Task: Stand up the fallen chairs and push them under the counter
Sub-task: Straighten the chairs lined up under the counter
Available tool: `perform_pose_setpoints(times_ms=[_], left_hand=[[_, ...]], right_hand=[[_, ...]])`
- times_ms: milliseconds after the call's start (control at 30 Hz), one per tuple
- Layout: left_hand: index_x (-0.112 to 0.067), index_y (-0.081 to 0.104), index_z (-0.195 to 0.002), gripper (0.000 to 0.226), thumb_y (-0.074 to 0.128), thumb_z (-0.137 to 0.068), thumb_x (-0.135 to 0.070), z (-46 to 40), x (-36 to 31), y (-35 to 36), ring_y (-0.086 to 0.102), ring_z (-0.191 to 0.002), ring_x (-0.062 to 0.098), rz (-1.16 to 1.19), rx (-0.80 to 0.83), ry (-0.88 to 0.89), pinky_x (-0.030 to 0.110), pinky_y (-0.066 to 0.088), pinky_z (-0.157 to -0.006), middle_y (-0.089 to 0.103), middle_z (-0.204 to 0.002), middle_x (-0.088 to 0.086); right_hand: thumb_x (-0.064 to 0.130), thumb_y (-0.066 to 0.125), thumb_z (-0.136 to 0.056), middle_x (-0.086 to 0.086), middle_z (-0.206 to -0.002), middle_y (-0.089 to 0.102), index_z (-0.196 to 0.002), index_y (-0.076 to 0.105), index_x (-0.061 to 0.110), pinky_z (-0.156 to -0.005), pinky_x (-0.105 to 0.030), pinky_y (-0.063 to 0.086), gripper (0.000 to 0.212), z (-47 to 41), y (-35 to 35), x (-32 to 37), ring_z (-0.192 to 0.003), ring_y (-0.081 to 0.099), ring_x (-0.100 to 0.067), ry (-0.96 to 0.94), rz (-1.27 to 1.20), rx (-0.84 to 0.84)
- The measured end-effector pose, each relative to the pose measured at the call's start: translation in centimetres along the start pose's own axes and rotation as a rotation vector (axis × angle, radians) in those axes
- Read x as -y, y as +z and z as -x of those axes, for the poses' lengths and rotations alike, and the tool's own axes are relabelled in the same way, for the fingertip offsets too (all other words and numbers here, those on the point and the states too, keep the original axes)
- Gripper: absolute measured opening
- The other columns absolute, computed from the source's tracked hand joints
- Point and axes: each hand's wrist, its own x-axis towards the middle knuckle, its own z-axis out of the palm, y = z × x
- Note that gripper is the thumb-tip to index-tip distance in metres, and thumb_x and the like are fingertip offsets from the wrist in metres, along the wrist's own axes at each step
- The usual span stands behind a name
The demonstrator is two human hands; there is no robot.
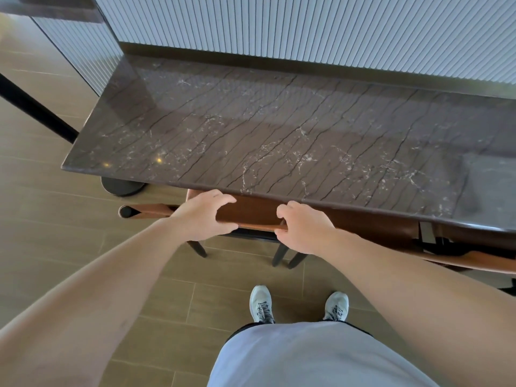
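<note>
Gripping the top rail of the upright brown wooden chair (pixel 251 212), both hands sit side by side at the middle of the view, just below the near edge of the dark veined marble counter (pixel 279 129). The left hand (pixel 203 216) curls its fingers over the backrest with the thumb beneath, and the right hand (pixel 301 227) does likewise just beside it at three o'clock; that paired, curled hold looks suited to steering the chair straight forward rather than letting it twist. The chair stands on its dark legs, and its seat is already hidden beneath the slab, so only the backrest and rear legs show; my judgement is that this one is nearly home and needs only a last short push toward twelve o'clock. A second brown wooden chair (pixel 460 247) shows at three o'clock, its back also tucked close under the counter edge, though how far in it sits I cannot tell. A round black pedestal base (pixel 122 185) rests on the tan plank floor (pixel 55 219) at ten o'clock, holding up the counter. Grey lace-up trainers (pixel 261 303) stand at six o'clock, set back from the chair legs, giving room to lean into the push.
</note>
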Motion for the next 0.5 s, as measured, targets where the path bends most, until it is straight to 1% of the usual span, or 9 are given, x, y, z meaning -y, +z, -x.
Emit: perform_pose_setpoints(times_ms=[67,167,200,267,300,367,433,500], left_hand=[[-0.043,0.048,-0.133,0.067,0.059,-0.073,-0.071,-0.5,-3.0,0.5,0.051,-0.11,-0.003,0.218,-0.046,0.02,0.028,0.043,-0.091,0.05,-0.125,-0.022],[-0.046,0.054,-0.122,0.054,0.057,-0.072,-0.068,-1.5,-7.3,0.7,0.058,-0.099,-0.006,0.594,-0.068,0.011,0.022,0.048,-0.08,0.058,-0.115,-0.022],[-0.044,0.057,-0.116,0.048,0.056,-0.073,-0.066,-1.9,-8.7,0.7,0.061,-0.097,-0.005,0.739,-0.061,-0.003,0.022,0.048,-0.079,0.061,-0.112,-0.019],[-0.038,0.062,-0.111,0.041,0.056,-0.076,-0.059,-2.7,-11.1,0.9,0.067,-0.095,0.001,1.006,-0.058,-0.038,0.028,0.049,-0.084,0.067,-0.109,-0.011],[-0.034,0.063,-0.112,0.04,0.055,-0.079,-0.055,-3.0,-12.3,1.1,0.069,-0.095,0.006,1.106,-0.06,-0.058,0.031,0.05,-0.085,0.069,-0.109,-0.007],[-0.027,0.066,-0.114,0.04,0.055,-0.082,-0.048,-3.3,-14.4,1.6,0.071,-0.097,0.013,1.259,-0.066,-0.091,0.033,0.052,-0.083,0.073,-0.107,-0.002],[-0.025,0.068,-0.113,0.039,0.055,-0.082,-0.045,-3.3,-16.3,2.2,0.072,-0.096,0.016,1.358,-0.069,-0.12,0.032,0.053,-0.079,0.075,-0.104,0.0],[-0.024,0.069,-0.113,0.04,0.055,-0.081,-0.043,-3.0,-18.1,2.9,0.072,-0.095,0.018,1.401,-0.067,-0.139,0.031,0.054,-0.078,0.076,-0.102,0.001]], right_hand=[[0.047,0.052,-0.087,0.01,-0.108,0.05,-0.12,0.051,0.028,-0.075,-0.037,0.05,0.038,0.6,-0.8,0.0,-0.092,0.056,-0.016,0.161,-0.239,-0.058],[0.042,0.056,-0.085,0.013,-0.107,0.056,-0.115,0.053,0.032,-0.071,-0.034,0.053,0.032,1.5,-2.0,-0.3,-0.085,0.06,-0.011,0.377,-0.74,-0.13],[0.039,0.058,-0.087,0.011,-0.107,0.058,-0.114,0.055,0.031,-0.076,-0.035,0.056,0.029,1.8,-2.3,-0.7,-0.089,0.062,-0.013,0.429,-0.907,-0.147],[0.033,0.061,-0.091,0.004,-0.11,0.063,-0.114,0.058,0.028,-0.086,-0.037,0.056,0.024,2.7,-2.8,-1.8,-0.098,0.063,-0.015,0.501,-1.176,-0.178],[0.029,0.062,-0.092,0.001,-0.112,0.065,-0.113,0.059,0.027,-0.085,-0.036,0.056,0.021,3.3,-2.9,-2.3,-0.1,0.064,-0.016,0.52,-1.285,-0.189],[0.025,0.061,-0.094,-0.003,-0.112,0.067,-0.11,0.061,0.025,-0.081,-0.034,0.056,0.016,4.8,-3.0,-3.6,-0.102,0.066,-0.02,0.537,-1.446,-0.218],[0.023,0.06,-0.095,-0.007,-0.113,0.068,-0.11,0.063,0.022,-0.083,-0.037,0.057,0.016,6.3,-3.0,-4.8,-0.103,0.068,-0.023,0.55,-1.536,-0.256],[0.022,0.058,-0.096,-0.008,-0.114,0.068,-0.11,0.064,0.02,-0.085,-0.039,0.057,0.016,7.8,-3.0,-6.0,-0.103,0.068,-0.024,0.56,-1.589,-0.284]])
